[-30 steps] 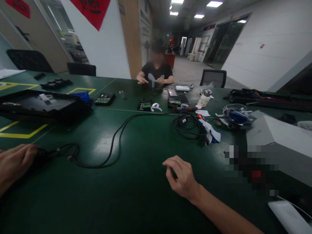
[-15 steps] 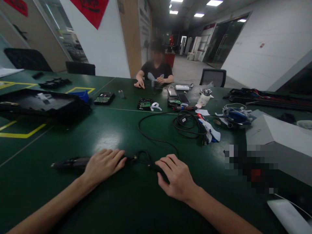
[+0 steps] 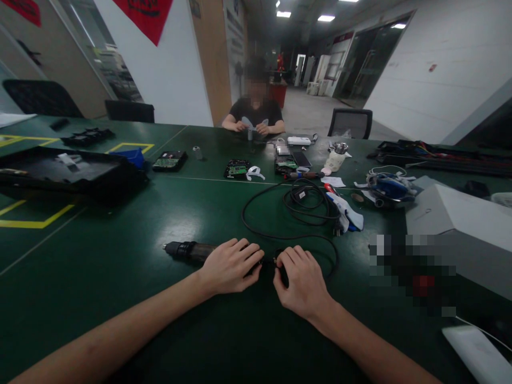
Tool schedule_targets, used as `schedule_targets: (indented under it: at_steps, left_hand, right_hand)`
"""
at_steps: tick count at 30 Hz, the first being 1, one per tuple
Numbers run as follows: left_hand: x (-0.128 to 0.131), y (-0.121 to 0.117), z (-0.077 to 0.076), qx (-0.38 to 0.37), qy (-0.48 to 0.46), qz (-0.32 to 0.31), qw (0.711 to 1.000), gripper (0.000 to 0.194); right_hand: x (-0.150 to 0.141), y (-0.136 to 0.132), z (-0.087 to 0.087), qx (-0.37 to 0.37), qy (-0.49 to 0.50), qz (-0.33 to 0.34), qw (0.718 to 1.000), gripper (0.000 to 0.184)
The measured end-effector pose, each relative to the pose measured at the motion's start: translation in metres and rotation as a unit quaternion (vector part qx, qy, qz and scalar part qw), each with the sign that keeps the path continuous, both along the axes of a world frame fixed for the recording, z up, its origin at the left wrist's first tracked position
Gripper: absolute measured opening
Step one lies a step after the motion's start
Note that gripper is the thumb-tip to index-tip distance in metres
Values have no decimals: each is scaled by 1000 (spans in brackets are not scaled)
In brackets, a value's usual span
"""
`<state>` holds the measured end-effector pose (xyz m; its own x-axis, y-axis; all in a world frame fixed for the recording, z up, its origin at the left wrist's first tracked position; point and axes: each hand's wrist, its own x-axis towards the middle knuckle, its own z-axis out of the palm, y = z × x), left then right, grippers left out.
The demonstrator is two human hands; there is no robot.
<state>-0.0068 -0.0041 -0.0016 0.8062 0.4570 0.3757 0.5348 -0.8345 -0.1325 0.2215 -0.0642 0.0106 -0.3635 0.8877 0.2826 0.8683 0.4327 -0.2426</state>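
A black cylindrical tool (image 3: 187, 250) lies on the green table (image 3: 120, 266) with its tip pointing left. My left hand (image 3: 231, 265) is wrapped over the tool's right end. My right hand (image 3: 301, 280) is curled over the black cable (image 3: 280, 236) where it meets the tool, just right of my left hand. The cable loops away across the table to a coiled bundle (image 3: 310, 201).
A person sits at the far side of the table, hands (image 3: 252, 127) on a small object. Circuit boards (image 3: 237, 169), a black tray (image 3: 68, 173), a blue bin (image 3: 134, 156), a white cup (image 3: 335, 161), a white box (image 3: 460, 224) and gloves (image 3: 348, 213) lie around.
My left hand has slid the black tool from the far left to the middle. My right hand came in to the cable end. The cable's loop has shifted right.
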Motion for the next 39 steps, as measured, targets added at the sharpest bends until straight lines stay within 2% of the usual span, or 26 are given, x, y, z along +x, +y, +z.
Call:
schedule_targets:
  at_steps: [4,10,17,23,30,39]
  left_hand:
    - [-1,-2,0,-17,-22,2,1000,30]
    - [-1,-2,1,-47,-32,0,998,29]
    - [0,-7,-3,-101,-89,20,991,21]
    - [2,-10,-10,-89,-129,24,987,22]
    - [2,-12,-3,-94,-106,2,990,29]
    - [6,-14,-3,-24,-77,-9,997,23]
  right_hand:
    - [-4,-7,1,-7,12,4,1000,4]
    - [-6,-15,-4,-30,87,-4,996,9]
    - [2,-2,-9,-48,107,21,993,10]
    - [11,6,-7,-47,143,52,987,13]
    - [11,6,-5,-51,153,72,984,10]
    - [11,7,-3,-66,154,76,983,13]
